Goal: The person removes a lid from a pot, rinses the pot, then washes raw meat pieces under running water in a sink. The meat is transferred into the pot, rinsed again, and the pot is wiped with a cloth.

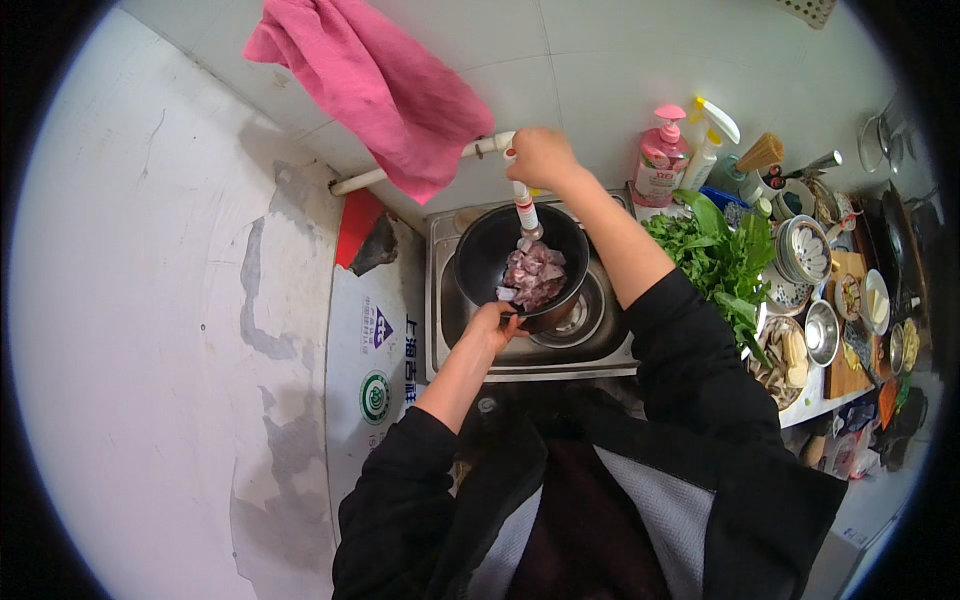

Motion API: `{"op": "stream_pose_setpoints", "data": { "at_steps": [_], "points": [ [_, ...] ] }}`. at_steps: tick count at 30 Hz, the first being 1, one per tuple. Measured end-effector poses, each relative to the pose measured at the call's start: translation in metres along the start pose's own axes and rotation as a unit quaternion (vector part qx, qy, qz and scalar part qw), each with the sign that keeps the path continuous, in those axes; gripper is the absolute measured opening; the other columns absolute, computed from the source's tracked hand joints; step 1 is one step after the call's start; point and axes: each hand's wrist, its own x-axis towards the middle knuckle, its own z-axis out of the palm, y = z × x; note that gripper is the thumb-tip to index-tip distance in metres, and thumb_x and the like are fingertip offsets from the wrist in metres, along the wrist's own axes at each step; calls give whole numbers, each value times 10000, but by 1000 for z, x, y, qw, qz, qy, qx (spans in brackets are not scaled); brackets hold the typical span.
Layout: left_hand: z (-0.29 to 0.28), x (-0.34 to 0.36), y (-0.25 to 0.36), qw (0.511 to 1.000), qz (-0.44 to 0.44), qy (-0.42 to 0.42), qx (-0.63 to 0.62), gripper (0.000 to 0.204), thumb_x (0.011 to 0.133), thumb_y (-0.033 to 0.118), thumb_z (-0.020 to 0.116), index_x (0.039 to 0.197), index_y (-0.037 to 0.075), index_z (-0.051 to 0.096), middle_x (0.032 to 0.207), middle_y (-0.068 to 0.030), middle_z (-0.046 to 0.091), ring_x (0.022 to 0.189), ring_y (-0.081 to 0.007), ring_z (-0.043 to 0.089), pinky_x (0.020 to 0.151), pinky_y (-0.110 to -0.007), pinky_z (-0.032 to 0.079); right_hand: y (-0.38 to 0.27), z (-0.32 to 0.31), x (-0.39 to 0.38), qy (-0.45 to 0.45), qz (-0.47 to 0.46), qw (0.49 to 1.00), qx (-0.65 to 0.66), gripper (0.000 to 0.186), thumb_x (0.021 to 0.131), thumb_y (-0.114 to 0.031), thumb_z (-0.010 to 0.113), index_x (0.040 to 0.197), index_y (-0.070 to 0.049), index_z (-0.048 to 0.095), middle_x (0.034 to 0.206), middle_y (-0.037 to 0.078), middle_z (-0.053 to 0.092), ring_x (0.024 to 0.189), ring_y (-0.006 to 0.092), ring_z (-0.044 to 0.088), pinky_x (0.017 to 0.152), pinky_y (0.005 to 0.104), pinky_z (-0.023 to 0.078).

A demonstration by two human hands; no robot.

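Chunks of raw meat (535, 274) lie in a deep black pot (484, 252), gathered toward its near right side. The pot is tilted over the steel sink (438, 345). With fingers curled under its near rim, my left hand (492, 327) holds the pot. Above it, my right hand (543, 158) is closed on the top of a white faucet (525, 205), where the handle is mostly hidden. The faucet's spout points down over the meat. Whether water is running is hard to make out.
A pink towel (385, 80) hangs on a white pipe (362, 181) at the back left. Right of the sink are a pink pump bottle (661, 160), a spray bottle (703, 160), leafy greens (715, 255), stacked bowls (804, 248), a mushroom plate (779, 365) and a cutting board (843, 372).
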Motion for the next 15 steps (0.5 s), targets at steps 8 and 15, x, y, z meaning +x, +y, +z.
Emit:
{"op": "stream_pose_setpoints", "data": {
  "at_steps": [8, 15],
  "points": [
    [5, 2, 0, 999, -21, -13, -21, 229, 750, 16, 477, 913, -137, 428, 918, -420, 457, 777, -460, 563, 398, -119, 474, 30, 3, 21, -117, -109, 986, 49, 279, 667, -71, 527, 922, -102, 636, 844, 144, 609, 815, 316, 566, 730, 387, 458],
    [5, 3, -4, 998, 23, -50, 0, 195, 763, 37, 476, 900, -98, 445, 838, -277, 517, 747, -446, 567, 367, -140, 478, 20, -13, 16, -137, -88, 987, -15, 368, 692, -12, 508, 1011, -159, 619, 853, 15, 614, 973, 234, 450, 823, 377, 367]
  ]
}}
